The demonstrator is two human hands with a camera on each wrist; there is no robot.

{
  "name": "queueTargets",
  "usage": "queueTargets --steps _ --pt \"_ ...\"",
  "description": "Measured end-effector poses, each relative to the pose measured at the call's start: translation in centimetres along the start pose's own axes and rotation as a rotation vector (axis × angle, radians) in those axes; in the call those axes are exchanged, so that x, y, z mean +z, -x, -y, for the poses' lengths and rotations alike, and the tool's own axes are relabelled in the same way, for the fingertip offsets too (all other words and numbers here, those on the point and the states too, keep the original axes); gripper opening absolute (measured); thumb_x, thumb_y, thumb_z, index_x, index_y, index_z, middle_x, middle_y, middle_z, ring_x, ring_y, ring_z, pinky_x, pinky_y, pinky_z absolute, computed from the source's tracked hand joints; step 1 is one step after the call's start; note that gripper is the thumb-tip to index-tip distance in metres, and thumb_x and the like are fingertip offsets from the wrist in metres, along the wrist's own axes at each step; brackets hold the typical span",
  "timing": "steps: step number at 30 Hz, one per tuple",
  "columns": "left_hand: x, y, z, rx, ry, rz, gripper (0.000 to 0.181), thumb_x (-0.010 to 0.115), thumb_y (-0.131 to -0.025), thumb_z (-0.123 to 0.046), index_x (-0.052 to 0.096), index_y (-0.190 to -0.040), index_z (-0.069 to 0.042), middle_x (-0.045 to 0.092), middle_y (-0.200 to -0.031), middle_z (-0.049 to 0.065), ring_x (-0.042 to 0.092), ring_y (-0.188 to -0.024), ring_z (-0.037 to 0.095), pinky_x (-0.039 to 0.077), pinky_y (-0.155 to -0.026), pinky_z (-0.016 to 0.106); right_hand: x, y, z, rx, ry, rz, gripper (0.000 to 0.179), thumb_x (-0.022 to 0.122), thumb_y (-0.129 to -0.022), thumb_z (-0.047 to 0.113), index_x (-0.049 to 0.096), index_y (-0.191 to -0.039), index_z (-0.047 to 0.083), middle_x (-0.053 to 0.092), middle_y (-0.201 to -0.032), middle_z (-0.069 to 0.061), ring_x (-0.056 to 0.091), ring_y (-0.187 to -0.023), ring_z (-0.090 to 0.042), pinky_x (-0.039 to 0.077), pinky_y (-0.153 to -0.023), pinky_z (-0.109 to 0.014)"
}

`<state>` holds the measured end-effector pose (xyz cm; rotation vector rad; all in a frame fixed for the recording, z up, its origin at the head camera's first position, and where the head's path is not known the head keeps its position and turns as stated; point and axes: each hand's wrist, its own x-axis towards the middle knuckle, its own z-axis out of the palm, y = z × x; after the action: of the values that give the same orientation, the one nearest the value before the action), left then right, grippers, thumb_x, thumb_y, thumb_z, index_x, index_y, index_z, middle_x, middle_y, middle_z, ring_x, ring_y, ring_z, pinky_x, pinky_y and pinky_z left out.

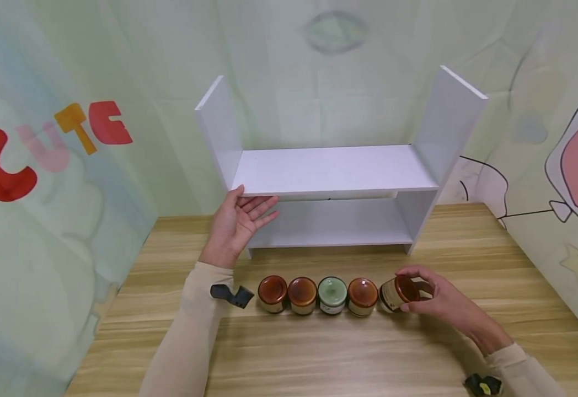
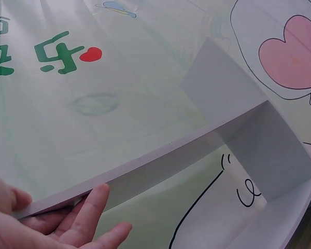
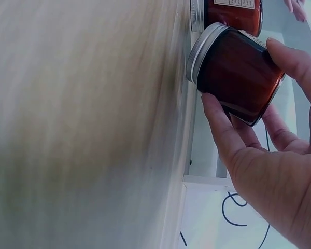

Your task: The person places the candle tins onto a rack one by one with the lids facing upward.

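In the head view my right hand (image 1: 440, 300) holds an amber glass jar (image 1: 396, 293) at the right end of a row. The jar is tilted, and the right wrist view shows its silver lid (image 3: 203, 54) facing the wood table. Beside it stand more amber jars (image 1: 362, 295), (image 1: 302, 294), (image 1: 272, 293) and one green jar (image 1: 332, 294), bottoms up. My left hand (image 1: 236, 223) grips the front edge of the white shelf unit (image 1: 328, 171) near its left end. Its thumb lies at the board's top edge and its fingers are beneath, as the left wrist view (image 2: 67, 223) shows.
The shelf unit's lower board (image 1: 338, 223) lies behind the jar row, between two upright sides. A printed cloth backdrop (image 1: 319, 94) hangs close behind and at both sides. The wood table (image 1: 328, 358) extends in front of the jars.
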<state>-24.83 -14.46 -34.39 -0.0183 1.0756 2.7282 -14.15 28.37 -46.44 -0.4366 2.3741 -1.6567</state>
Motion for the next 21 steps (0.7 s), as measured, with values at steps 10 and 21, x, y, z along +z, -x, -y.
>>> queueTargets --steps 10,21 --pt "-0.11 0.04 0.06 0.006 -0.019 -0.002 0.033 0.045 -0.110 -0.032 0.056 -0.095 -0.005 0.072 -0.104 0.016 0.072 -0.109 0.031 0.037 -0.112 0.060 -0.43 0.27 -0.18 0.006 0.046 -0.007 0.065 0.084 -0.083 0.011 0.051 -0.139 0.005 0.058 -0.135 -0.015 0.061 -0.117 -0.020 0.050 -0.093 -0.029" --pt "-0.19 -0.03 0.05 0.005 -0.016 -0.004 0.034 0.046 -0.110 -0.032 0.057 -0.092 -0.005 0.071 -0.104 0.017 0.071 -0.110 0.032 0.039 -0.110 0.060 -0.85 0.44 0.12 -0.020 0.093 0.001 0.064 0.083 -0.084 0.012 0.052 -0.139 0.005 0.057 -0.135 -0.017 0.059 -0.117 -0.024 0.051 -0.092 -0.029"
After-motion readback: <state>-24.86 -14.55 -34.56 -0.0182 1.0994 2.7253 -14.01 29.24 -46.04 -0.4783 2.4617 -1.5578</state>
